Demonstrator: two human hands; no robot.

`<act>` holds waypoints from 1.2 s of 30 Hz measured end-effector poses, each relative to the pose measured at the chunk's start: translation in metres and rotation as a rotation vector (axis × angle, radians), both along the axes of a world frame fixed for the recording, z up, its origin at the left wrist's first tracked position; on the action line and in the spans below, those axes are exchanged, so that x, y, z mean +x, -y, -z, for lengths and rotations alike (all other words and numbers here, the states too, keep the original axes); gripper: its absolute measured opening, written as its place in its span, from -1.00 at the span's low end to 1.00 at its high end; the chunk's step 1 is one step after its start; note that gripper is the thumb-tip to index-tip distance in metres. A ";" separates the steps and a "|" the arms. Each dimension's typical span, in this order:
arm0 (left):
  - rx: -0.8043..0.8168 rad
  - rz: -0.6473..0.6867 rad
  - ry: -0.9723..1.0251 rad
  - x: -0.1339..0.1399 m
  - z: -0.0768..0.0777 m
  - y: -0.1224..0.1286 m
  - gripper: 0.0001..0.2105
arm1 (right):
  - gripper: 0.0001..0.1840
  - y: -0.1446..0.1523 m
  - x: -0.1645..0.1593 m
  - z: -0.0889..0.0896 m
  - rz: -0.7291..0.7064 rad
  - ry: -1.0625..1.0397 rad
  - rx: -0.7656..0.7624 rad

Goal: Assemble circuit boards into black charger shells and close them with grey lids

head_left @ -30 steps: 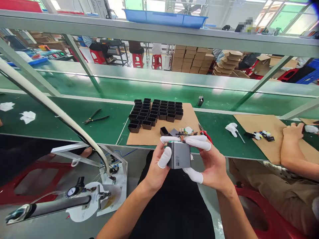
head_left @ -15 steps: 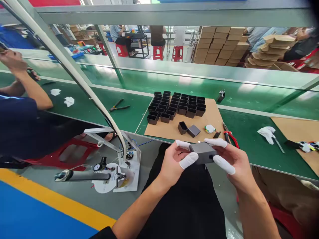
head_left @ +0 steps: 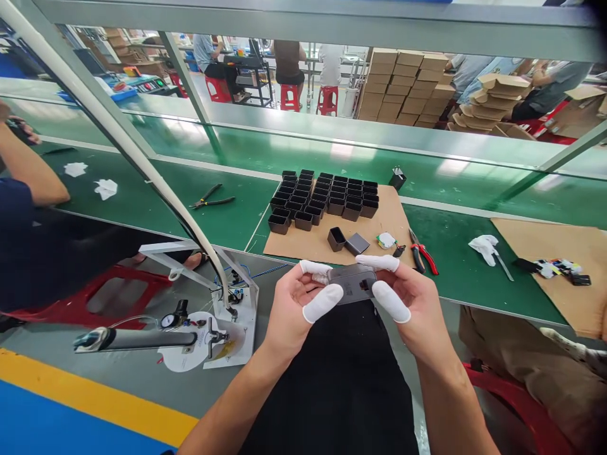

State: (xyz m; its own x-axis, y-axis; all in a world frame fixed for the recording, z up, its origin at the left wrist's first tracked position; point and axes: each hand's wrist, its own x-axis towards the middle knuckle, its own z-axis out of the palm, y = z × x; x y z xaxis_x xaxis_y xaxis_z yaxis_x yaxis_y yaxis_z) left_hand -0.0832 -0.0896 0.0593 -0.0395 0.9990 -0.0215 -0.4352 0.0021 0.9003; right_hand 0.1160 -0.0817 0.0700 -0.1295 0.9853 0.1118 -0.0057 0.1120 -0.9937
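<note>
Blurred marking [head_left: 348,290] on grey casing [head_left: 355,275]

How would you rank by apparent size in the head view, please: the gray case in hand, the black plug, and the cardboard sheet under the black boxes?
1. Cardboard sheet
2. Gray case
3. Black plug
The case is nearer the camera, so its true size against the plug is unsure.

At centre, the casing [head_left: 348,285] is dark grey, the finger cots [head_left: 322,304] white. Above, housings [head_left: 303,223] are black, cardboard [head_left: 296,245] tan; lower left, 1 yellow stripe [head_left: 95,398] borders blue floor [head_left: 42,423].
</note>
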 end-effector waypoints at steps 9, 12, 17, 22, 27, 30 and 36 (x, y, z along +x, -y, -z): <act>-0.003 -0.059 0.108 0.017 0.007 -0.009 -0.52 | -0.63 -0.005 0.005 0.004 0.035 -0.025 0.032; -0.034 -0.085 0.141 0.023 0.013 -0.015 -0.49 | -0.67 -0.011 0.005 0.006 0.041 -0.039 0.021; -0.092 -0.114 0.153 0.032 0.026 -0.021 -0.45 | -0.70 -0.027 0.006 0.014 0.010 -0.063 -0.030; -0.162 -0.154 0.113 0.042 0.028 -0.023 -0.49 | -0.68 -0.052 0.019 0.014 -0.081 0.064 -0.056; -0.182 -0.200 0.084 0.054 0.030 -0.030 -0.52 | -0.68 -0.078 0.032 -0.002 -0.228 0.286 -0.029; -0.211 -0.221 0.076 0.060 0.033 -0.037 -0.49 | -0.67 -0.093 0.035 -0.013 -0.261 0.380 -0.025; -0.234 -0.202 0.099 0.065 0.038 -0.064 -0.43 | -0.64 -0.121 0.042 -0.022 -0.299 0.446 0.022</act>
State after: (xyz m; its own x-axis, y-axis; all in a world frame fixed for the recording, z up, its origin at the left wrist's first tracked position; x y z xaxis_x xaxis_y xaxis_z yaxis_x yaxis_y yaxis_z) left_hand -0.0183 -0.0254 0.0216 -0.2224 0.9387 -0.2635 -0.5330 0.1092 0.8390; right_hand 0.1576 0.0391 0.0915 -0.4437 0.8962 0.0019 0.3814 0.1907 -0.9045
